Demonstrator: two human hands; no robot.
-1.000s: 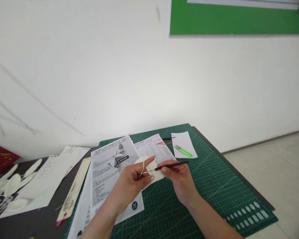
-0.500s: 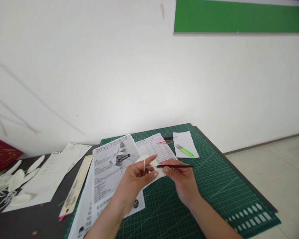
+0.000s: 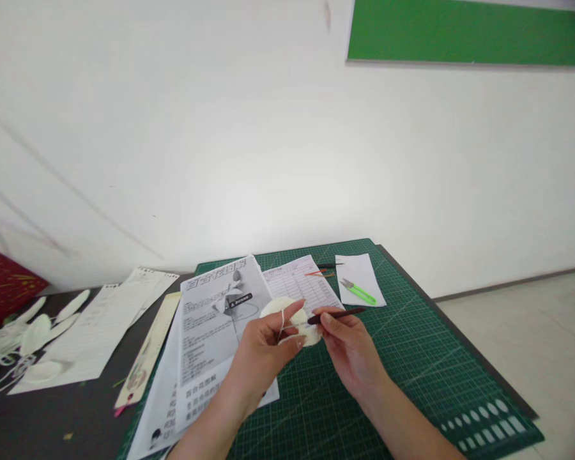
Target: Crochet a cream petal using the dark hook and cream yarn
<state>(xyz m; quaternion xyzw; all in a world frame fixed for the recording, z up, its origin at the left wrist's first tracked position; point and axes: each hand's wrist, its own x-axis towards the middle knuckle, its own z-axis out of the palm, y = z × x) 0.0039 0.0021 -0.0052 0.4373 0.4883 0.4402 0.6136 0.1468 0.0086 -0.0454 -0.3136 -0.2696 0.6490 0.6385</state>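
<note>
Head camera view: the left hand (image 3: 264, 350) pinched a flat, off-white piece of textured yarn work (image 3: 312, 336) between thumb and fingers, with a thin white strand of yarn (image 3: 282, 319) looped around its index finger. The right hand (image 3: 349, 342) gripped a slender hook tool with a dark brown handle (image 3: 339, 315), its tip end pointing toward the left hand and reaching the off-white piece. That piece hung between the two hands, above a dark green gridded cutting mat (image 3: 402, 338) and partly in front of a white sheet printed with a table (image 3: 297, 281).

Left of it, a black-and-white printed page with a flower picture (image 3: 204, 326) lay partly under the left forearm. Beyond the right hand, lime-green thread snips (image 3: 363, 292) rested on a small blank white paper (image 3: 358, 268). At far left, white leaf-shaped pieces (image 3: 36, 335) lay near handwritten-looking ruled sheets (image 3: 84, 342).
</note>
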